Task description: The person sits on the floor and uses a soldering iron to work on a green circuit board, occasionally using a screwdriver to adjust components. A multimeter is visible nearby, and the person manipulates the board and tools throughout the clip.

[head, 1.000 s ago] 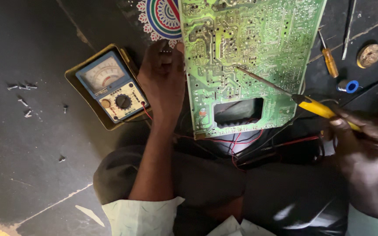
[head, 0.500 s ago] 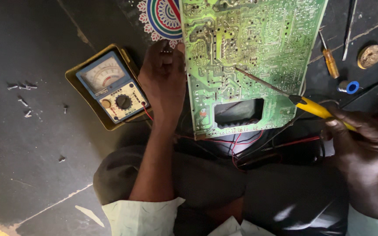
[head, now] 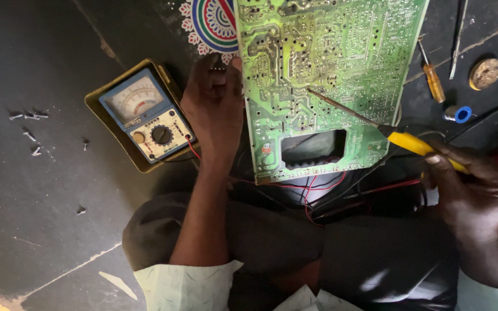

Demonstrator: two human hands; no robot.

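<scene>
The green board [head: 329, 80] lies solder side up at the top centre, its upper edge cut off by the frame. The left hand [head: 214, 109] grips the board's left edge at 9 o'clock, fingers curled together over the rim. The right hand [head: 474, 190], at 4 o'clock from the board, has its fingers wrapped around the yellow handle of the iron [head: 376, 124], whose tip rests on the solder tracks near the board's middle.

The tip could slide along the crowded joints and bridge two of them, since the hand holds the handle far back from the tip. The red wires [head: 312, 187] trailing under the board's lower edge could snag if the board shifts. The meter [head: 145, 118] sits just beside the left hand at 9 o'clock; a knock could tip it.

Whether the tip touches a joint or bare board is too fine to tell. The right thumb is hidden, and where the wires end is out of sight.
</scene>
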